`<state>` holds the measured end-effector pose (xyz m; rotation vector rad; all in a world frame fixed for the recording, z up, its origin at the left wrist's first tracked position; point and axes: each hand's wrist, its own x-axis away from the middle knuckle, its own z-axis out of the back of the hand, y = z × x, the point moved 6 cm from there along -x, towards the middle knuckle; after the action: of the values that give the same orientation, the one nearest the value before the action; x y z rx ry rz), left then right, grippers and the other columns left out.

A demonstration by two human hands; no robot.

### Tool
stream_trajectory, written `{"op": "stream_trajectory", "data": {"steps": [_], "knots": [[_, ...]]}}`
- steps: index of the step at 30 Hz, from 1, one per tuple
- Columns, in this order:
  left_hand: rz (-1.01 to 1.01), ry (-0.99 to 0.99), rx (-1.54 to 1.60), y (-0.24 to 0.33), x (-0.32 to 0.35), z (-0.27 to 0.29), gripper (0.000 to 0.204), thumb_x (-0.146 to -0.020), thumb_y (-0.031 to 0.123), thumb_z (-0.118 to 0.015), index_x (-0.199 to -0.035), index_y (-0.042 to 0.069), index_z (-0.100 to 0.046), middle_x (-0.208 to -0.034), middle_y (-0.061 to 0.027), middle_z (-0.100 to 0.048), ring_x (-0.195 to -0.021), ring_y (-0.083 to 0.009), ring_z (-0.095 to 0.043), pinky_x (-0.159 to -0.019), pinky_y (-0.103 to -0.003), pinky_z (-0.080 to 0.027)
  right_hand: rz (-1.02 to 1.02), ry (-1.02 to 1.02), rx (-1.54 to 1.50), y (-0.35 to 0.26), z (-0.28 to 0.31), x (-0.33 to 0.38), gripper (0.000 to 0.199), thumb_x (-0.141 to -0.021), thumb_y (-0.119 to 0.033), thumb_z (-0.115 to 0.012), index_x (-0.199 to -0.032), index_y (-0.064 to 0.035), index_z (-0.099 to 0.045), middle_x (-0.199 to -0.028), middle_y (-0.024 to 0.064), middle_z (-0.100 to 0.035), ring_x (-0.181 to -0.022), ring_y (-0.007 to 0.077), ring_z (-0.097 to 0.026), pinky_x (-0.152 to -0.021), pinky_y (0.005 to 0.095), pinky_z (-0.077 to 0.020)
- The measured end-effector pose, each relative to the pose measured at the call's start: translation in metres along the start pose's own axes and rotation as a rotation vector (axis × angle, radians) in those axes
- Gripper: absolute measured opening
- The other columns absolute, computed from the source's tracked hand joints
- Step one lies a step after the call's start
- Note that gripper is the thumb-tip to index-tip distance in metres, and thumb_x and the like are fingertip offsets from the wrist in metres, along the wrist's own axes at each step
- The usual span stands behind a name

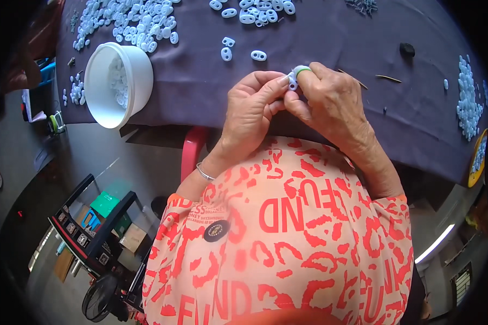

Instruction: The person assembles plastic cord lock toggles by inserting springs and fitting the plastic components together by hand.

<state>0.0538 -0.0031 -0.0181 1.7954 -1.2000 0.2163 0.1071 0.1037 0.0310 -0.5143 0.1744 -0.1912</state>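
Close to the table's near edge, both my hands meet around a small white cord lock (pixel 293 84), an oval plastic piece with two holes. My left hand (pixel 248 105) pinches it between thumb and fingertips. From the other side, the thumb and bent index finger of my right hand (pixel 333 97) close on it too; a white and green band (pixel 302 69) wraps that index finger. Whether a smaller part is between the right fingertips is hidden. Just beyond my left hand lie a few loose cord locks (pixel 258 56) of the same kind.
A dark cloth covers the table (pixel 200 70). A white tub (pixel 138 81) with small white parts stands left, near a large heap of white pieces (pixel 141 24). Small pale parts (pixel 468 100), a yellow tray (pixel 477 162), a black lump (pixel 407 50) and a thin stick (pixel 389 78) lie right.
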Motion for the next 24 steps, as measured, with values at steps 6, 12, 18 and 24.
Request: {"op": "stream_trajectory", "data": {"steps": [6, 12, 18, 24], "knots": [[-0.031, 0.016, -0.186, 0.004, -0.001, 0.002, 0.02, -0.088, 0.013, -0.059, -0.099, -0.003, -0.058, -0.091, -0.0084, -0.063, -0.079, -0.012, -0.062, -0.064, -0.022, -0.052, 0.009, -0.023, -0.024, 0.004, -0.006, 0.003, 0.021, -0.074, -0.019, -0.064, -0.069, -0.0028, -0.051, -0.065, 0.0098, -0.052, -0.051, 0.026, -0.054, -0.047, 0.036, -0.0433], [-0.069, -0.022, -0.493, 0.01, -0.001, 0.001, 0.023, -0.089, 0.016, -0.059, -0.098, -0.004, -0.063, -0.083, -0.007, -0.066, -0.072, -0.0099, -0.063, -0.06, -0.02, -0.051, 0.088, 0.011, -0.069, 0.006, -0.008, 0.003, 0.019, -0.076, -0.015, -0.063, -0.069, -0.0024, -0.051, -0.064, 0.0101, -0.051, -0.049, 0.0256, -0.053, -0.046, 0.0349, -0.043], [-0.132, 0.007, -0.534, 0.011, 0.0, 0.001, 0.02, -0.088, 0.014, -0.06, -0.095, -0.004, -0.065, -0.079, -0.0063, -0.066, -0.071, -0.0089, -0.062, -0.06, -0.02, -0.051, 0.144, 0.003, -0.07, 0.007, -0.014, 0.003, 0.02, -0.076, -0.016, -0.063, -0.069, -0.0025, -0.05, -0.063, 0.0091, -0.048, -0.048, 0.024, -0.051, -0.044, 0.0339, -0.0424], [-0.199, 0.019, -0.533, 0.013, 0.002, 0.0, 0.019, -0.088, 0.013, -0.06, -0.095, -0.005, -0.065, -0.079, -0.0058, -0.066, -0.07, -0.008, -0.061, -0.061, -0.02, -0.051, 0.187, 0.023, -0.064, 0.006, -0.015, 0.002, 0.019, -0.076, -0.016, -0.063, -0.069, -0.0033, -0.051, -0.063, 0.0071, -0.046, -0.05, 0.0214, -0.051, -0.043, 0.0323, -0.0421]]}}
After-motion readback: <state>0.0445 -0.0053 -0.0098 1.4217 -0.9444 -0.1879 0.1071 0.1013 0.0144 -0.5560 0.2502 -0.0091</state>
